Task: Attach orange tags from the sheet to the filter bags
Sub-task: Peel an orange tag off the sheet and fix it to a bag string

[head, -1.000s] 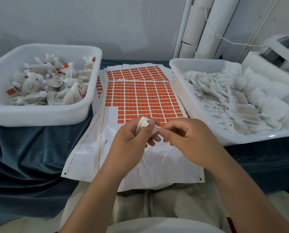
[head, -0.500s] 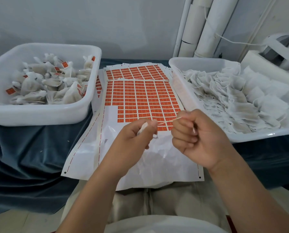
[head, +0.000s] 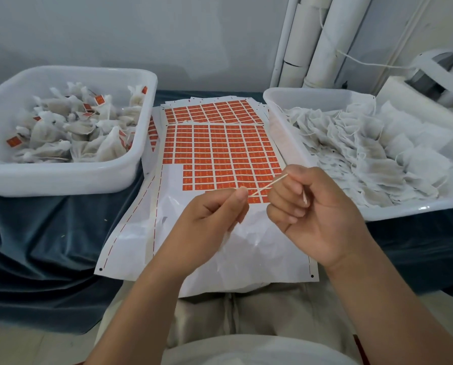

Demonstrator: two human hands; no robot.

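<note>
A sheet of orange tags (head: pixel 220 151) lies flat between two tubs, its near rows peeled to bare white backing. Over the sheet's near part, my left hand (head: pixel 209 219) grips a white filter bag (head: pixel 226 237), mostly hidden inside the fist. A thin drawstring (head: pixel 269 185) runs taut from my left fingertips to my right hand (head: pixel 315 214), which pinches it with curled fingers. The two hands are a short gap apart.
A white tub (head: pixel 70 177) at the left holds filter bags with orange tags on them. A white tub (head: pixel 278 111) at the right holds a heap of untagged bags. More tag sheets (head: pixel 209 109) lie behind. Dark blue cloth (head: pixel 36 246) covers the table; white pipes (head: pixel 307 40) stand at the back.
My hands were together around the bag. The right hand has moved right and up, drawing the string out taut, while the left hand keeps the bag.
</note>
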